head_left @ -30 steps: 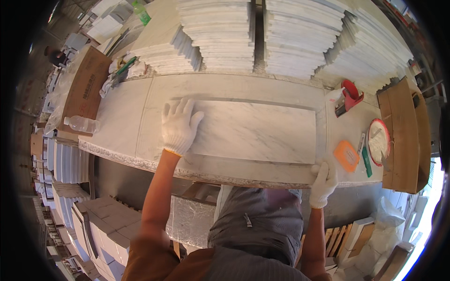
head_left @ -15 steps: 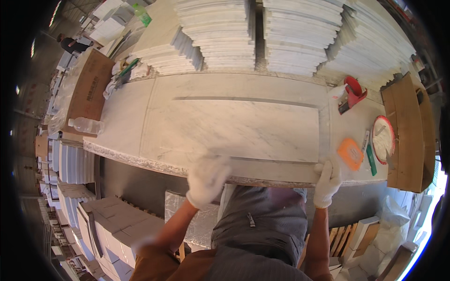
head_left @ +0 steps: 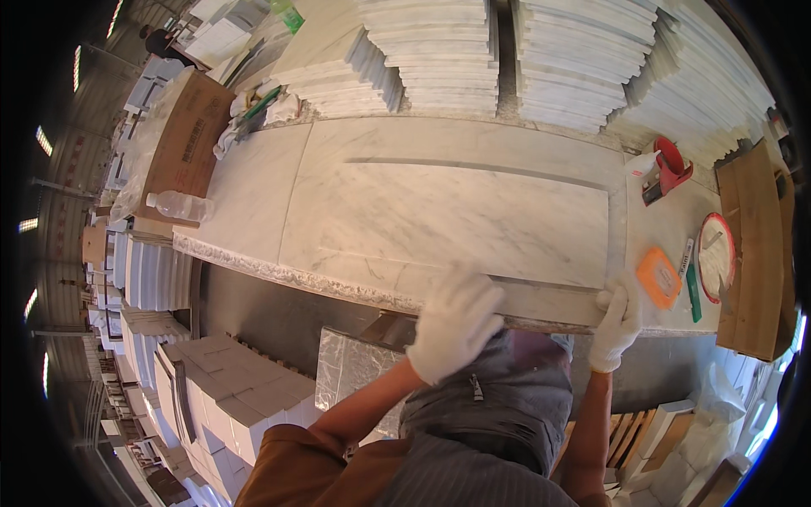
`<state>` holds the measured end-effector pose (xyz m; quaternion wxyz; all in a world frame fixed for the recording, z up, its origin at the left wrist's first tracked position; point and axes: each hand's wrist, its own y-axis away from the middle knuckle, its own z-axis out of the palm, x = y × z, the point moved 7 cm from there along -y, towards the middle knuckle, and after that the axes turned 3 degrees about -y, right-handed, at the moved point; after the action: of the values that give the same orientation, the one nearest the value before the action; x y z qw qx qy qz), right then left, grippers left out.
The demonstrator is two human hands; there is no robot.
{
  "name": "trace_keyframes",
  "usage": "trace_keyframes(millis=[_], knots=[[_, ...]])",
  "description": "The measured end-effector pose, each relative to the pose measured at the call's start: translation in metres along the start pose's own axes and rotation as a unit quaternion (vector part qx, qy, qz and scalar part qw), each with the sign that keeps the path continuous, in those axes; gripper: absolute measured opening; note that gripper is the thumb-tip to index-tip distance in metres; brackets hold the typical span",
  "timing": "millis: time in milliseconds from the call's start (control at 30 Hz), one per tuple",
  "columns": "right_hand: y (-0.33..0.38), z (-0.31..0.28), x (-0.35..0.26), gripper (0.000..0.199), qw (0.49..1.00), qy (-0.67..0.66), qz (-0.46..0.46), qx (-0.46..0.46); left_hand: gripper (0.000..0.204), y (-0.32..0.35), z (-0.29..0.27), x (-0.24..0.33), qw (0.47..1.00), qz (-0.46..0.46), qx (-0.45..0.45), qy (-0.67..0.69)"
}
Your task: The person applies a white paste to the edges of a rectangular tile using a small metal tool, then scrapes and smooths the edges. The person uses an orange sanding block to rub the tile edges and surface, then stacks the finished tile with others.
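A pale grey-veined marble tile (head_left: 473, 215) lies flat on the stone-topped bench in front of me. My left hand (head_left: 456, 324), in a white knit glove, is at the near edge of the tile and bench. Its fingers are curled together and slightly blurred; whatever they may hold is hidden. My right hand (head_left: 617, 328), gloved too, rests at the bench's near edge by the tile's near right corner. Its thumb stands apart from the bent fingers and nothing shows in it.
To the right lie an orange box (head_left: 659, 277), a green-handled tool (head_left: 693, 291), a bowl of white paste (head_left: 716, 256) and a red container (head_left: 670, 166). Tile stacks (head_left: 583, 63) line the back. A cardboard box (head_left: 187, 144) and clear bottle (head_left: 180, 206) stand left.
The view has shifted, so the bench sits farther right and slightly higher in places. My left hand has moved right along the near edge, toward my right hand, which keeps its place by the corner.
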<state>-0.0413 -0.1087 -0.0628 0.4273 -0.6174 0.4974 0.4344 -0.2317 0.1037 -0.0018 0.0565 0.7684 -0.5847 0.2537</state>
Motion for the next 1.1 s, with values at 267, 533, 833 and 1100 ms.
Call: trace_keyframes(millis=[267,533,833,1100], knots=[[-0.002,-0.002,0.007,0.025,1.000,-0.014,0.006,-0.017,0.032,0.004,0.025,0.036,0.993,0.058,0.037,0.096],[0.000,-0.002,-0.002,0.023,1.000,-0.005,0.001,0.002,0.023,0.008,0.011,0.000,0.992,0.005,0.077,0.098],[-0.002,-0.001,-0.001,0.024,1.000,-0.018,-0.007,-0.023,0.022,0.015,0.031,0.029,0.991,0.022,0.020,0.131],[-0.004,-0.004,-0.005,0.025,0.999,-0.024,-0.012,-0.020,0.025,0.015,0.041,0.035,0.995,0.049,-0.034,0.081]])
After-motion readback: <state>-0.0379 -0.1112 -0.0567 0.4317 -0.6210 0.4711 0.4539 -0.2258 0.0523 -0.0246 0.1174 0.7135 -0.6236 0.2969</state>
